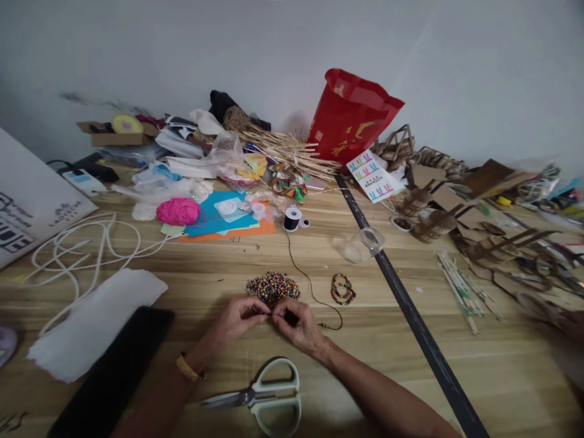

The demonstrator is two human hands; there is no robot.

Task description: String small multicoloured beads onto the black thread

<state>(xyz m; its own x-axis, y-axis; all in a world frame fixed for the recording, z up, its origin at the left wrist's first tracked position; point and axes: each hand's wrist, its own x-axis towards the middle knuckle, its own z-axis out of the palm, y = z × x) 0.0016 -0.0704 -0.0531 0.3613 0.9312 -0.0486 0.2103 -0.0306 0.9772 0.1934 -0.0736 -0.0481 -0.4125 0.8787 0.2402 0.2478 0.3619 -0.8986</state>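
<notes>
Beside the front edge of a pile of multicoloured beads (pixel 274 285), my two hands meet with their fingertips nearly touching. My left hand (pixel 241 316) is closed in a pinch; what sits between the fingertips is too small to make out. My right hand (pixel 298 322) pinches the thin black cord (pixel 310 283), whose end is hidden in the fingers. That cord runs from a black spool (pixel 292 219), loops to the right of my hand and carries a few beads near my wrist. Two beaded bracelets (pixel 342 289) lie right of the pile.
Scissors (pixel 274 398) with pale handles lie in front of my hands. A black phone-like slab (pixel 116 371) and white paper (pixel 98 322) are at left. A clear cup (pixel 365 243) lies beyond the bracelets. Pink yarn (pixel 177 212), a red bag (pixel 351 118) and small woven baskets (pixel 433 225) stand farther back.
</notes>
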